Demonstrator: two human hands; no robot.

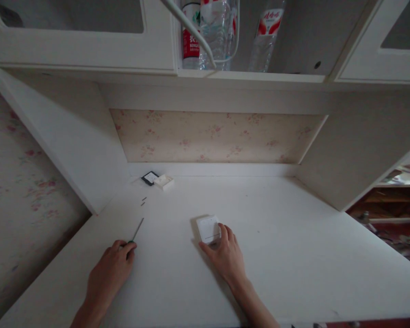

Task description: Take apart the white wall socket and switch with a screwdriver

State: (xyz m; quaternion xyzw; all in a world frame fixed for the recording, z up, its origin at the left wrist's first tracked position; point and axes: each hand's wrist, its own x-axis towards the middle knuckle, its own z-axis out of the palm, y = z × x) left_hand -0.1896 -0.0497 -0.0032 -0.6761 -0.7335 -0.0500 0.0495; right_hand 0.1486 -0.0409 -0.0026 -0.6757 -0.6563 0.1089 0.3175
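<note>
My left hand (111, 271) is closed around the handle of a small screwdriver (136, 230) whose thin shaft points away over the white desk (294, 255). Fingers of my right hand (225, 253) curl around the near edge of a white square wall switch (207, 228) that lies flat on the desk. Two tiny dark screws (144, 201) lie beyond the screwdriver tip.
A black square part (149, 177) and a white square part (163, 181) sit at the back left by the wall. Plastic bottles (222, 32) stand on the shelf above. Cabinet sides close in the desk at left and right.
</note>
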